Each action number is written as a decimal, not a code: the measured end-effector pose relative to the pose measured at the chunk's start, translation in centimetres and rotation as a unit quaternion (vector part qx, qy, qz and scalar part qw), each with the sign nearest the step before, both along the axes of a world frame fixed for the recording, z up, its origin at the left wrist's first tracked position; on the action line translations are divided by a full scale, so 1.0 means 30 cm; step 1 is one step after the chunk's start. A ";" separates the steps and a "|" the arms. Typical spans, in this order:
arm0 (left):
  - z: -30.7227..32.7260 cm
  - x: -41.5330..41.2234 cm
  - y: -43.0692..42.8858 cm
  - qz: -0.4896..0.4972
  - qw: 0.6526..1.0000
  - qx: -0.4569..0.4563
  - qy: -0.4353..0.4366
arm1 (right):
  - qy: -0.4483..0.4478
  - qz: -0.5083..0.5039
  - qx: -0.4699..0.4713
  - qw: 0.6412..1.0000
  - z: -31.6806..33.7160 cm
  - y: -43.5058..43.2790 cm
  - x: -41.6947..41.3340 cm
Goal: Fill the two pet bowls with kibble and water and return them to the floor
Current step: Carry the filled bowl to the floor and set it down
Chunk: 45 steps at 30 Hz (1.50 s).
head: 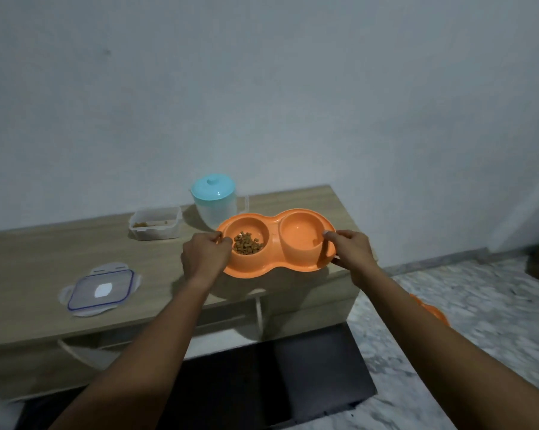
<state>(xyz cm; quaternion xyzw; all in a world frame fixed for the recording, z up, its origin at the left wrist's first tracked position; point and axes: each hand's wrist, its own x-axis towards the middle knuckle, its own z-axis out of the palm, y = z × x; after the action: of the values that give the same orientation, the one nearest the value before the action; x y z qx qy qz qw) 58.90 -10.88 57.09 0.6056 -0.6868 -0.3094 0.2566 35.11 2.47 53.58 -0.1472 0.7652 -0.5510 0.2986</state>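
An orange double pet bowl [272, 240] is held over the right end of a low wooden cabinet [44, 262]. Its left cup holds brown kibble [248, 243]; its right cup [300, 234] looks wet, though I cannot tell how much water is in it. My left hand [204, 259] grips the left rim, thumb over the edge. My right hand [350, 254] grips the right rim the same way. The bowl casts a shadow on the cabinet top below it.
A clear jug with a blue lid [213, 200] stands behind the bowl. To its left sits an open clear container [155, 226] with a little kibble. Its blue-rimmed lid [102, 288] lies near the front edge. A dark mat [277, 373] and marble floor [463, 305] lie below.
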 end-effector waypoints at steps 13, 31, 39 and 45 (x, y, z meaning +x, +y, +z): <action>0.097 -0.741 0.594 -0.112 0.986 0.052 0.108 | 0.038 -0.114 -0.027 0.992 0.154 0.793 -0.649; -0.304 -1.678 0.789 -0.261 0.950 0.154 0.080 | 0.010 -0.205 0.073 0.976 -0.178 1.140 -1.400; -0.696 -1.932 0.656 -0.191 0.956 0.221 0.043 | -0.055 -0.141 0.175 0.973 -0.559 0.943 -1.715; -1.151 -2.036 0.566 -0.081 0.970 0.228 0.011 | -0.043 -0.073 0.228 0.970 -1.043 0.727 -1.848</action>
<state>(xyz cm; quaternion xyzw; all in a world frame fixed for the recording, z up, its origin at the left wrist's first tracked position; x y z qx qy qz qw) -2.18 6.10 22.56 0.5868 -0.6423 -0.4842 0.0930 -20.33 24.30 22.29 0.0052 0.8658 -0.3879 0.3161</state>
